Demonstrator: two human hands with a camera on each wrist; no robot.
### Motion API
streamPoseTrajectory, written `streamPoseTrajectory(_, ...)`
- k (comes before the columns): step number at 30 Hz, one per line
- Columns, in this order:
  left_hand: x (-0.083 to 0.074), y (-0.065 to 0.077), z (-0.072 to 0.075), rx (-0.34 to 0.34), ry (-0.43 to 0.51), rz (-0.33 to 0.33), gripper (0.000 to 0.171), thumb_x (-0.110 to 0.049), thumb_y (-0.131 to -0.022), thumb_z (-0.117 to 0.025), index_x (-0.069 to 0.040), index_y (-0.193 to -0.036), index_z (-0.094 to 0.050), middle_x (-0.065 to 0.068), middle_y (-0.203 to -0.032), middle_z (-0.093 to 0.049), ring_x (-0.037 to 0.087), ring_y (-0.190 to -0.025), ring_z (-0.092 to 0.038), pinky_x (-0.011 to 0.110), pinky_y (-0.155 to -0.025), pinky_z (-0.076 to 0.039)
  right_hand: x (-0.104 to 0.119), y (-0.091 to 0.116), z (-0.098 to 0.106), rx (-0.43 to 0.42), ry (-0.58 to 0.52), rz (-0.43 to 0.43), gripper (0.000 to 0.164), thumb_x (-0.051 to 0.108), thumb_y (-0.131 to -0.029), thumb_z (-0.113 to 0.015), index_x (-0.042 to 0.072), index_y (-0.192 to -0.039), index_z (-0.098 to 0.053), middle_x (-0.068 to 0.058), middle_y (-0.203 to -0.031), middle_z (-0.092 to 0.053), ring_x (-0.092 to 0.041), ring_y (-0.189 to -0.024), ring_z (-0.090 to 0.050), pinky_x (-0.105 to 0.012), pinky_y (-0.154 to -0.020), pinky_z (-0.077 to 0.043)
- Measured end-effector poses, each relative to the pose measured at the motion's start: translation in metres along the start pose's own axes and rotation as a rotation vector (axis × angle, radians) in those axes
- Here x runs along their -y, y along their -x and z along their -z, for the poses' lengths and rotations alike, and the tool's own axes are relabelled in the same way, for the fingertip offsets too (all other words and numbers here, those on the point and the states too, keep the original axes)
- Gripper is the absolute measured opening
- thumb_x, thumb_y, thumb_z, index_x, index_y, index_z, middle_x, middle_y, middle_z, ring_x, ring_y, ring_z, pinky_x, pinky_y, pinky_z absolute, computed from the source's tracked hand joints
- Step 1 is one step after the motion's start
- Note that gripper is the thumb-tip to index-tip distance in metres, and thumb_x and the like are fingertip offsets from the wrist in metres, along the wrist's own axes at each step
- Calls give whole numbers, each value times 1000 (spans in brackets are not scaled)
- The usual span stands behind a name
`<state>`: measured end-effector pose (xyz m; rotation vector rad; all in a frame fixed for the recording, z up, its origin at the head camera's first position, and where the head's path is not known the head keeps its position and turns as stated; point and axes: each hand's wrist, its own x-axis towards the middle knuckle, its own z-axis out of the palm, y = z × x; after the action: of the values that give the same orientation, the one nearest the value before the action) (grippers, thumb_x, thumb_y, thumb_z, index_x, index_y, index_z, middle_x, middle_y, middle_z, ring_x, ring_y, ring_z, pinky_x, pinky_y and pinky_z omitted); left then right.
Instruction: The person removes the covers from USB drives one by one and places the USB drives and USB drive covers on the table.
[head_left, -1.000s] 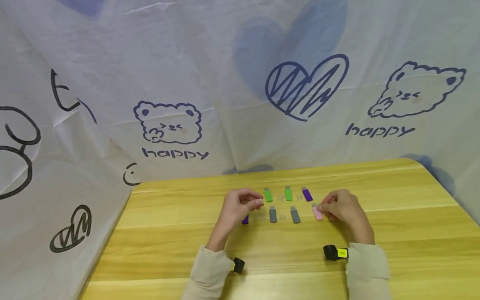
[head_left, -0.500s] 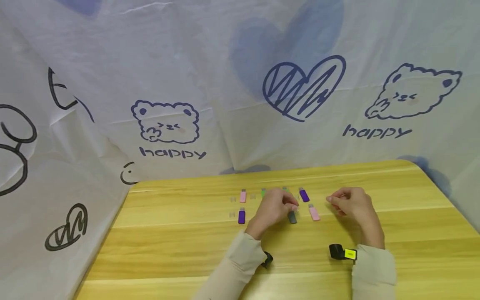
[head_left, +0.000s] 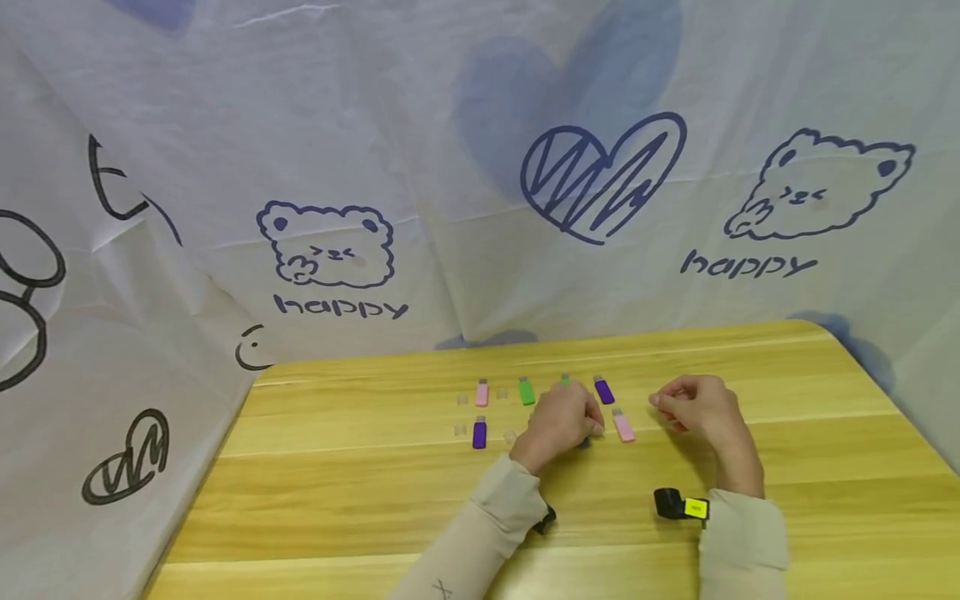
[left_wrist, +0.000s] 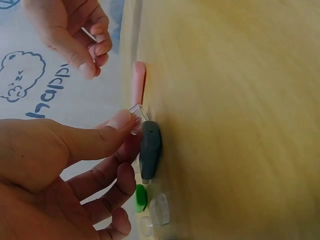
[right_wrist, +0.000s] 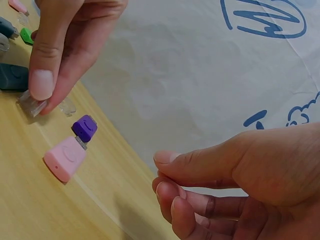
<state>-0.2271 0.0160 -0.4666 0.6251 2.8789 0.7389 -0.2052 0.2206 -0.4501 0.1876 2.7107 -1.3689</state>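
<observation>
My left hand [head_left: 562,423] pinches a small clear cap [left_wrist: 140,116] between thumb and forefinger, just above the table. Right beside that cap lies a dark grey USB stick [left_wrist: 151,150], mostly covered by the hand in the head view. To the right of the left hand are a pink USB stick [head_left: 623,426] and, behind it, a purple one [head_left: 603,390]. My right hand [head_left: 699,408] hovers right of the pink stick, fingers loosely curled, and nothing shows between thumb and fingers in the right wrist view [right_wrist: 225,185].
Further left lie a green USB stick [head_left: 527,392], another pink stick [head_left: 482,392] and another purple stick [head_left: 479,433]. Clear caps such as this loose cap [head_left: 461,430] lie among them. A printed white cloth [head_left: 450,167] hangs behind the wooden table [head_left: 315,500].
My left hand has moved right, from beside the left green stick to the grey stick near the pink one. My right hand has let go of the pink stick and drawn back right.
</observation>
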Motion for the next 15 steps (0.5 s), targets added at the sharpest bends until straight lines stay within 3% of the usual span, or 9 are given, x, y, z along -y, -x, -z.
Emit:
streamPoseTrajectory(4,0,-1,-2,-10,-39,2,9,-22,-82,-79,-22,-74,-80,-14,-72,-72,4,-71,-64,33,-81,-55,0,0,-1,-1,-8,-3,28,18,-93,-68,-9,-101,-67,-15,-81,-67,-19,-65,-63,-32,-60,-60)
streamPoseTrajectory(10,0,-1,-4,-33,-76,4,10,-23,-81,-80,-23,-71,-79,-15,-70,-71,8,-77,-65,50,-98,-45,-1,0,-3,16,-22,-13,27,15,-93,-67,-10,-102,-66,-17,-83,-68,-20,-65,-64,-31,-60,-60)
streamPoseTrajectory(13,0,1,-5,-48,-65,-6,10,-21,-81,-80,-20,-71,-78,-14,-69,-69,8,-75,-63,51,-98,-43,-2,1,-4,14,-22,-15,27,15,-93,-67,-10,-102,-66,-17,-83,-67,-20,-65,-63,-31,-60,-60)
streamPoseTrajectory(15,1,2,-6,-58,-47,-20,8,-21,-82,-79,-20,-74,-78,-13,-71,-70,6,-72,-61,44,-93,-47,-2,1,-4,11,-23,-18,27,16,-93,-68,-9,-101,-66,-16,-82,-67,-20,-66,-63,-30,-60,-60)
